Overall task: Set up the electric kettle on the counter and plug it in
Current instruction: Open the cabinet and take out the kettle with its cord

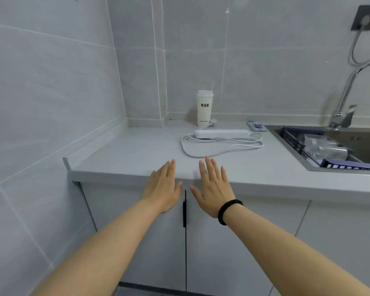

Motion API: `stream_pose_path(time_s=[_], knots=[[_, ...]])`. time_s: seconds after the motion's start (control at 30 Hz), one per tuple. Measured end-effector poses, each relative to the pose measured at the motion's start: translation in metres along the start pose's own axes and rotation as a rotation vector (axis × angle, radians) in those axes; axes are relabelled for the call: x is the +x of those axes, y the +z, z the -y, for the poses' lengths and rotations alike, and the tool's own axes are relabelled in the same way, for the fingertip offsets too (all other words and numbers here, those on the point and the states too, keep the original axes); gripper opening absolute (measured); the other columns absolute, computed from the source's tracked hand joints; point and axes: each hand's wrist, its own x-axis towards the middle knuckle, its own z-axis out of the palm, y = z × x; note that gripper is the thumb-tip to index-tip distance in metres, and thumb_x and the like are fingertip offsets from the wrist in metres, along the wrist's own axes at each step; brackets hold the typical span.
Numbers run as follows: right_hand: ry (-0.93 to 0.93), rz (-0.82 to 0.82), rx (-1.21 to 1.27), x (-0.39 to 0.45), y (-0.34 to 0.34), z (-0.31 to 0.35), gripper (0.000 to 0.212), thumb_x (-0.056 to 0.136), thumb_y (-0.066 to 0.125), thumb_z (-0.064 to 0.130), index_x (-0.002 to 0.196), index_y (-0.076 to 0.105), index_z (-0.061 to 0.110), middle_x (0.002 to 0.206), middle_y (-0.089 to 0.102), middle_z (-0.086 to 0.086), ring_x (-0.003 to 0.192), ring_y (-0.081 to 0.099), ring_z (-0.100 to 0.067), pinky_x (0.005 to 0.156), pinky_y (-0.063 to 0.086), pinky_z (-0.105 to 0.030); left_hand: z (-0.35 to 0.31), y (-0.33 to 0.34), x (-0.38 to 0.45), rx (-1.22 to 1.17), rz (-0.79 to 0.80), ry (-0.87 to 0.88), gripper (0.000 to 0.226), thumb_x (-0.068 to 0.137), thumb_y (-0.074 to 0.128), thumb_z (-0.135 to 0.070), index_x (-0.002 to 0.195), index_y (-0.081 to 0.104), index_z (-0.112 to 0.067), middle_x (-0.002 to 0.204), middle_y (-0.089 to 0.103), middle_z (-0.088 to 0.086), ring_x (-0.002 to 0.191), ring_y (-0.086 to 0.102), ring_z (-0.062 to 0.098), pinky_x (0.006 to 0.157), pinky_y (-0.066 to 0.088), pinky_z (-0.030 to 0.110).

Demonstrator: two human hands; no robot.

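Note:
No kettle is in view. A white power strip [222, 133] lies on the pale grey counter [126, 159] with its white cord [201, 153] looped in front of it. My left hand [163, 185] and my right hand [213, 186] are held flat, palms down, fingers spread, over the counter's front edge, side by side and holding nothing. The right wrist wears a dark bead bracelet. A dark wall socket [364, 20] with a plug and grey cable in it sits high on the right wall.
A white takeaway cup [204, 108] with a straw stands at the back of the counter. A phone [256, 126] lies beside the steel sink [291, 146], which holds a blue rack with glasses. A tap [346, 97] rises behind it. Cabinet doors with a black handle [184, 210] are below.

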Motion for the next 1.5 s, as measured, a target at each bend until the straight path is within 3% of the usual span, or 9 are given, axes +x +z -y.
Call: stream_pose_path(time_s=[0.27,0.47,0.57,0.67,0.97,1.13,1.27,1.37,1.5], knots=[[0.012,0.0,-0.21,0.0,0.018,-0.015,0.077,0.087,0.002,0.058,0.151,0.018,0.019,0.155,0.026,-0.015,0.141,0.024,-0.037,0.108,0.02,-0.063,0.014,0.035,-0.011,0.019,-0.181,0.073,0.061,0.097,0.044,-0.029,0.148,0.022,-0.003,0.157,0.018,0.014,0.147,0.01,0.028,0.119,-0.001,0.042],[-0.002,-0.012,-0.252,0.0,0.021,-0.017,0.072,0.089,0.008,0.055,0.149,0.02,0.018,0.154,0.026,-0.015,0.141,0.024,-0.037,0.107,0.021,-0.062,0.007,0.066,-0.032,-0.173,-0.395,0.119,0.035,0.078,0.053,-0.016,0.112,0.045,-0.014,0.123,0.039,0.006,0.106,0.044,0.026,0.093,0.041,0.039],[-0.014,-0.009,-0.265,-0.001,0.023,-0.018,0.067,0.094,0.024,0.054,0.15,0.016,0.017,0.156,0.021,-0.015,0.142,0.02,-0.037,0.108,0.019,-0.062,-0.001,0.072,-0.035,-0.25,-0.127,0.037,0.019,0.087,0.043,-0.019,0.104,0.049,-0.015,0.107,0.054,0.001,0.094,0.055,0.025,0.078,0.048,0.038],[-0.022,-0.013,-0.295,-0.001,0.023,-0.018,0.07,0.094,0.029,0.055,0.15,0.012,0.017,0.156,0.018,-0.016,0.142,0.018,-0.037,0.108,0.018,-0.062,-0.007,0.076,-0.028,-0.297,0.074,-0.129,0.03,0.093,0.046,-0.027,0.121,0.045,-0.018,0.123,0.054,-0.001,0.109,0.056,0.02,0.087,0.048,0.037],[-0.022,0.047,-0.359,-0.001,0.021,-0.017,0.091,0.086,0.049,0.051,0.15,-0.004,0.015,0.158,0.004,-0.018,0.145,0.006,-0.039,0.11,0.013,-0.065,-0.013,0.08,-0.017,-0.669,0.267,-0.344,0.036,0.079,0.06,-0.015,0.109,0.042,-0.02,0.098,0.058,-0.001,0.091,0.061,0.019,0.084,0.055,0.04],[-0.029,0.064,-0.341,-0.001,0.018,-0.016,0.091,0.085,0.051,0.047,0.151,-0.005,0.016,0.158,0.004,-0.017,0.145,0.006,-0.039,0.11,0.014,-0.064,-0.007,0.073,-0.025,-0.717,0.274,-0.331,0.054,0.082,0.063,-0.013,0.123,0.028,-0.013,0.099,0.051,-0.004,0.083,0.054,0.01,0.067,0.048,0.022],[-0.044,0.057,-0.278,0.0,0.011,-0.019,0.085,0.089,0.049,0.042,0.151,-0.003,0.018,0.158,0.006,-0.014,0.145,0.008,-0.037,0.111,0.016,-0.063,-0.01,0.068,-0.037,-0.696,0.248,-0.328,0.072,0.083,0.061,-0.016,0.135,0.012,-0.014,0.1,0.053,-0.003,0.091,0.056,0.016,0.077,0.047,0.026],[-0.145,-0.016,-0.225,-0.006,0.01,-0.017,0.078,0.09,0.054,0.027,0.153,0.008,0.016,0.158,0.013,-0.015,0.147,0.008,-0.037,0.113,0.016,-0.062,-0.013,0.065,-0.053,-0.585,0.219,-0.314,0.07,0.083,0.059,-0.019,0.134,0.01,-0.019,0.092,0.055,-0.003,0.09,0.06,0.021,0.084,0.053,0.038],[-0.459,-0.201,-0.247,-0.019,0.026,-0.01,0.07,0.068,0.075,0.013,0.134,0.052,0.008,0.141,0.048,-0.021,0.135,0.039,-0.043,0.109,0.028,-0.055,-0.016,0.069,-0.077,-0.426,0.148,-0.313,0.06,0.089,0.054,-0.029,0.129,0.01,-0.024,0.095,0.06,0.001,0.083,0.064,0.024,0.077,0.055,0.041]])
